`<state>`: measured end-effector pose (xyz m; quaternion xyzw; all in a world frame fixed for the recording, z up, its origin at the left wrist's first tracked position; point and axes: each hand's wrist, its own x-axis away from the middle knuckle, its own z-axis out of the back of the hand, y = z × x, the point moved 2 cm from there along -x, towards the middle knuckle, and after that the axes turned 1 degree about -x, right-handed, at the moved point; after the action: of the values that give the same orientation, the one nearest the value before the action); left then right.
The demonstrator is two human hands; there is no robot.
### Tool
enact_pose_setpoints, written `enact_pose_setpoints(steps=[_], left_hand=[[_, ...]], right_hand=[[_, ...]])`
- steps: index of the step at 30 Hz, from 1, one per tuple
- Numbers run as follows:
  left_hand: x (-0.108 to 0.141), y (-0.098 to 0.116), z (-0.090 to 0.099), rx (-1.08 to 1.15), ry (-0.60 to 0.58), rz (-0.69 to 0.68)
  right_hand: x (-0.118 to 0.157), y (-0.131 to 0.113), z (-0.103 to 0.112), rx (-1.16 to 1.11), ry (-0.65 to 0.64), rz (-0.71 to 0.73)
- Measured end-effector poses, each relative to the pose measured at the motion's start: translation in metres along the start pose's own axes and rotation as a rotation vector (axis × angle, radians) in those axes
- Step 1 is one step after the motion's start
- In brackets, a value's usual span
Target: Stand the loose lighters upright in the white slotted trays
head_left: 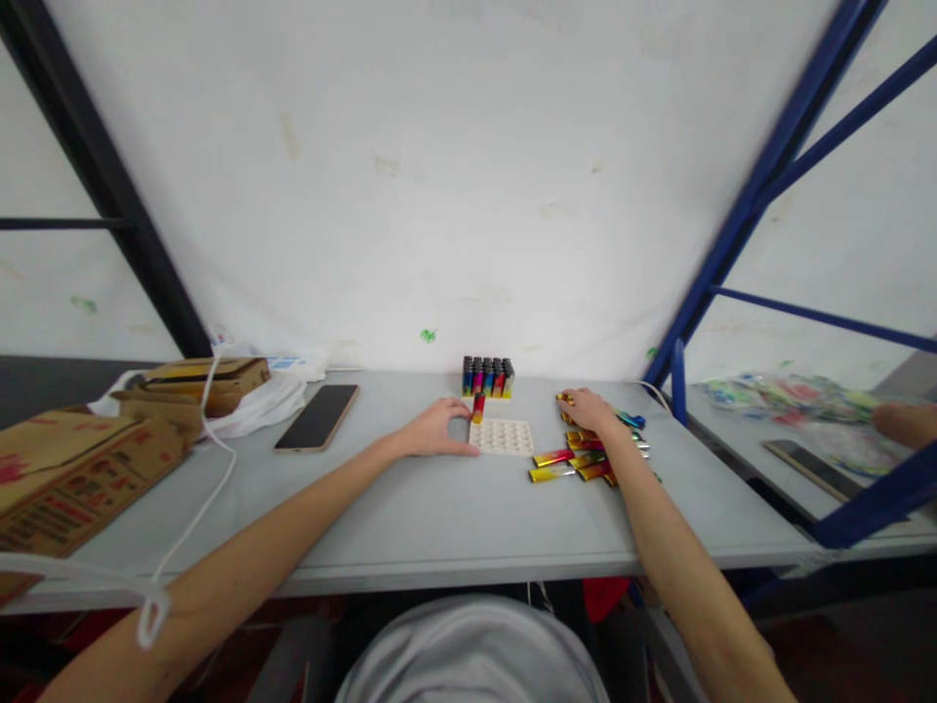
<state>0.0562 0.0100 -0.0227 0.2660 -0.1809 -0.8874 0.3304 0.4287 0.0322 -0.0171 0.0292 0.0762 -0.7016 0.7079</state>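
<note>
My left hand [437, 430] grips the left edge of a white tray [505, 437] with rows of small holes, fingers at the back corner and thumb at the front. One red and gold lighter [478, 408] stands upright in the tray's back left corner, beside my fingertips. My right hand [588, 410] reaches over a loose pile of shiny lighters [586, 454] in gold, red, green and blue. Its fingers are closed on a gold lighter [565, 399] at the pile's far end; the palm hides part of the heap.
Behind the tray, a block of upright lighters [488, 377] with black tops stands near the wall. A phone [318, 418] lies at left, beside cardboard boxes [88, 459], a white bag and a hanging white cord [220, 439]. Right of the blue frame [732, 229] are another person's hand and a phone.
</note>
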Motion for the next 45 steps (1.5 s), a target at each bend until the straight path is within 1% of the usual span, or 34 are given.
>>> enact_pose_setpoints(steps=[3,7,12,17,21,24,28,30,32,34,35,39,41,43,45], left_hand=[[0.0,0.001,0.001,-0.006,0.0,-0.001],[0.001,0.003,0.001,-0.01,-0.006,0.001],[0.001,0.004,0.001,-0.017,0.005,-0.015],[0.001,0.005,0.002,-0.017,0.005,-0.019],[0.001,0.005,0.002,-0.021,0.004,-0.011],[0.001,0.005,0.002,-0.02,0.002,-0.002],[0.001,0.006,0.001,-0.017,-0.003,-0.016],[0.001,0.006,0.002,-0.018,-0.005,-0.024],[0.001,0.006,0.002,-0.019,-0.001,-0.028],[0.001,0.006,0.002,-0.018,0.003,-0.034],[0.0,0.006,0.002,-0.016,0.002,-0.037],[0.0,0.005,0.001,-0.007,0.003,-0.053],[0.0,0.005,0.001,0.001,0.004,-0.057],[0.0,0.004,0.001,0.014,0.003,-0.057],[0.001,0.005,0.001,0.028,0.003,-0.063]], right_hand=[[0.003,-0.005,0.003,-0.014,-0.028,-0.003],[0.008,-0.02,0.007,-0.07,-0.045,0.093],[0.016,-0.04,0.011,-0.118,-0.025,0.191],[0.021,-0.053,0.011,-0.173,-0.01,0.272],[0.023,-0.061,0.014,-0.308,0.064,0.335],[0.027,-0.068,0.02,-0.465,0.135,0.328],[0.032,-0.08,0.028,-0.676,0.278,0.356],[0.033,-0.085,0.028,-0.796,0.326,0.348],[0.032,-0.089,0.026,-0.92,0.311,0.304],[0.031,-0.092,0.023,-1.022,0.258,0.278],[0.031,-0.094,0.022,-1.054,0.227,0.286],[0.035,-0.103,0.022,-1.059,0.139,0.417],[0.038,-0.106,0.022,-1.073,0.1,0.457],[0.04,-0.109,0.021,-1.15,0.05,0.434],[0.041,-0.111,0.018,-1.24,-0.004,0.368]])
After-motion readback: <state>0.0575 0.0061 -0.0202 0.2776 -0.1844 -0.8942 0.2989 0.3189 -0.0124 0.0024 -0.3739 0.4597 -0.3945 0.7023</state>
